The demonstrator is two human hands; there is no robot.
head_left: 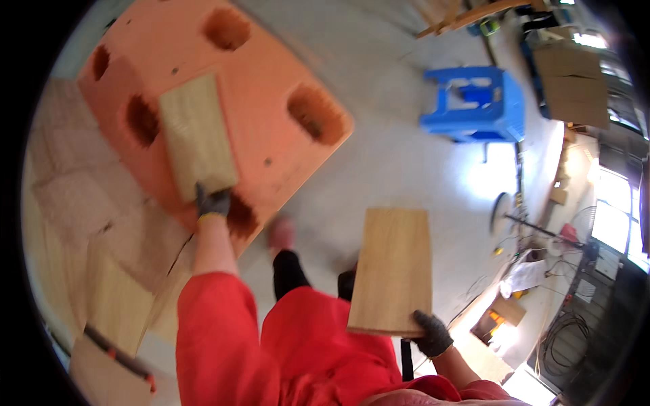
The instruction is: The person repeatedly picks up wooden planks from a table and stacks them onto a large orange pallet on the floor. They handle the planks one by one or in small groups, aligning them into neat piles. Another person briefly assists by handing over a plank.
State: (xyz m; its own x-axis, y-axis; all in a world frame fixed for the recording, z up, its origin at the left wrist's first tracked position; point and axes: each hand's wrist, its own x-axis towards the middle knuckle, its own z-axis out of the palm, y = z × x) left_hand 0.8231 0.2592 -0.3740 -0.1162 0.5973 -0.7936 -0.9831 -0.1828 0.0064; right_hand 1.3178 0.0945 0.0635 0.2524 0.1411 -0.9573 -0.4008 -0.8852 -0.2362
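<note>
My left hand (214, 203), in a dark glove with a yellow cuff, grips the near end of a pale wooden board (198, 132). That board lies over an orange slab with several rough-edged holes (264, 111), or just above it; I cannot tell if they touch. My right hand (432, 335), in a dark glove, is closed on the lower right corner of a second wooden board (393, 271). This one is held up in front of my red clothing, its broad face showing. The fingers beneath both boards are hidden.
Pale wooden sheets (115, 298) lie at the left beside the slab. A blue plastic stool (474, 105) lies on its side on the grey floor at the upper right. Cardboard boxes (572, 84) stand beyond it. Black coiled cable (567, 342) is at the lower right.
</note>
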